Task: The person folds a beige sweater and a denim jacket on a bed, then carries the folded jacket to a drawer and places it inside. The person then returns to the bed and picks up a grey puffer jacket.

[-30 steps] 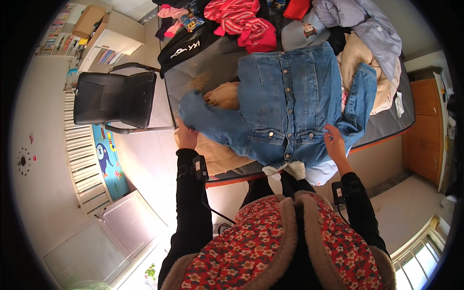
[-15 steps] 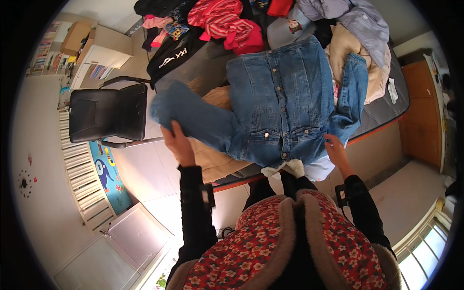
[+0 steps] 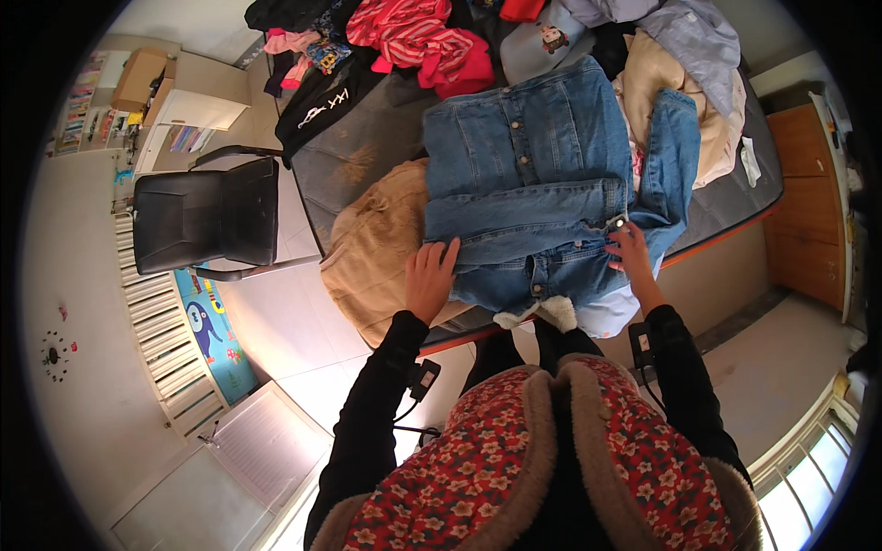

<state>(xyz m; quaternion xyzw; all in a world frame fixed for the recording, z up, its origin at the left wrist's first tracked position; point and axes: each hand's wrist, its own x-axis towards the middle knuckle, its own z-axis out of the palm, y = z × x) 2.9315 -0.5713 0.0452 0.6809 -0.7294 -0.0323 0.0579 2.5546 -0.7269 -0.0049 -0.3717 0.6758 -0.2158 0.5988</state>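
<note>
A blue denim jacket point(image 3: 551, 119) lies front up on the bed, its fleecy white collar point(image 3: 537, 314) toward me. One sleeve point(image 3: 524, 213) is laid across the jacket's body, its cuff near the right side edge. The other sleeve point(image 3: 669, 156) sticks out to the right. My left hand point(image 3: 430, 275) rests on the folded sleeve's left end, fingers stretched out. Beside the cuff is my right hand point(image 3: 634, 253), fingers apart and touching the denim. Under the jacket's left side lies a tan fleece garment point(image 3: 372, 248).
The dark grey mattress point(image 3: 326, 184) carries red striped clothes point(image 3: 418, 41), a black garment point(image 3: 317, 110), a pale blue garment with a cartoon figure point(image 3: 533, 55), and a cream and grey pile point(image 3: 684, 64). A black office chair point(image 3: 207, 216) stands left; a wooden cabinet point(image 3: 801, 193) stands right.
The sleeve that stretched out to the left now lies folded across the jacket. My left hand has moved right onto its folded end; my right hand has moved slightly up to the cuff.
</note>
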